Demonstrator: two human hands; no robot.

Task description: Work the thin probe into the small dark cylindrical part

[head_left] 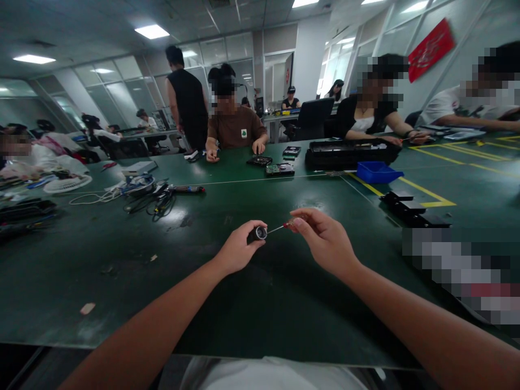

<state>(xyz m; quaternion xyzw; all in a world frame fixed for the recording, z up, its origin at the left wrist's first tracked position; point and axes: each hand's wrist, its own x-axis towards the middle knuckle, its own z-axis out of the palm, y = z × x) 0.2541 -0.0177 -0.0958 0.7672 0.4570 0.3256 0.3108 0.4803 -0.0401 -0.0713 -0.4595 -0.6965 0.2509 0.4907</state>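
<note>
Left hand (239,246): thumb and index finger clamped on opposite sides of black cylindrical part (259,233), held above green tabletop; silver-rimmed end faces wearer. Screwdriver (284,225): tip near rim; contact cannot be told. Right hand (327,241): thumb and fingers clamped on handle. Advisable: brace part firmly, seat tip squarely, press lightly, keep left fingertips clear of shaft line.

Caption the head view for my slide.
Over a dark green tabletop, the left hand holds a black silver-rimmed cylinder; the right hand points a slim metal-shafted screwdriver at it.
</note>
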